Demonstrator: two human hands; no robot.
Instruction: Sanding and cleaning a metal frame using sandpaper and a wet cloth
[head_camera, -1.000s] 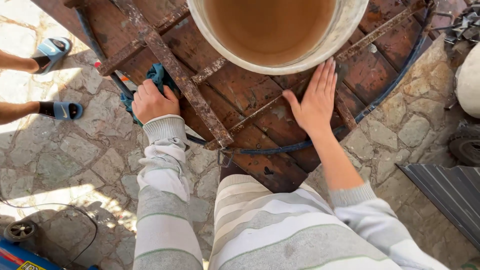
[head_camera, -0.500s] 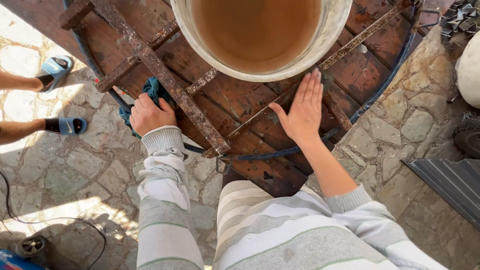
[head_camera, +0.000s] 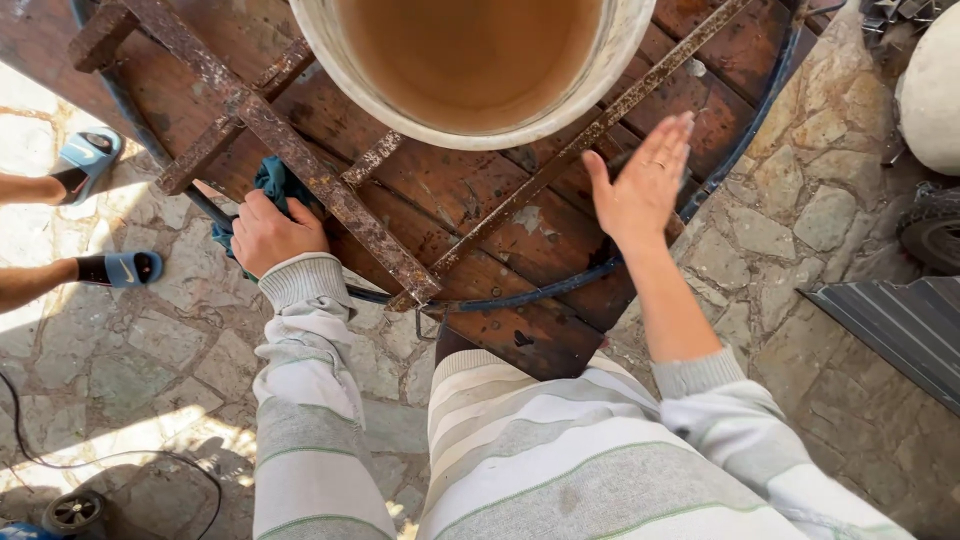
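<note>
Down at the near-left edge of the round wooden desk (head_camera: 480, 205): left hand (head_camera: 268, 235) closed tight around a teal thing (head_camera: 272, 182), knuckles up, fingers curled under and mostly hidden. Hard to say whether cloth or the grip of a tool; only a crumpled-looking teal patch showing above the hand, pressed against the desk's rim beside a rusty cross bar (head_camera: 330, 205).

Over on the other side, right hand (head_camera: 640, 190) flat and spread, fingers (head_camera: 672, 140) straight and together, holding nothing, hovering just above the boards near a second rusty bar and blurred at the tips.

Between the two hands, farther off, a pale bucket (head_camera: 330, 50) standing on the desk, full of brown liquid. Around the desk's rim, a dark blue band (head_camera: 520, 298).

Probably light and soft-surfaced, that teal thing, small enough to vanish in one fist; best taken as now, wrapped whole in the palm. Likely rough on skin nearby: flaking rust on the bars, worn splintery wood.

Underfoot, stone paving (head_camera: 170, 340). At far left, another person's feet in blue sandals (head_camera: 122, 268), well apart from the desk. Near the bottom-left corner, a thin black cable (head_camera: 60, 460) trailing over the stones.
</note>
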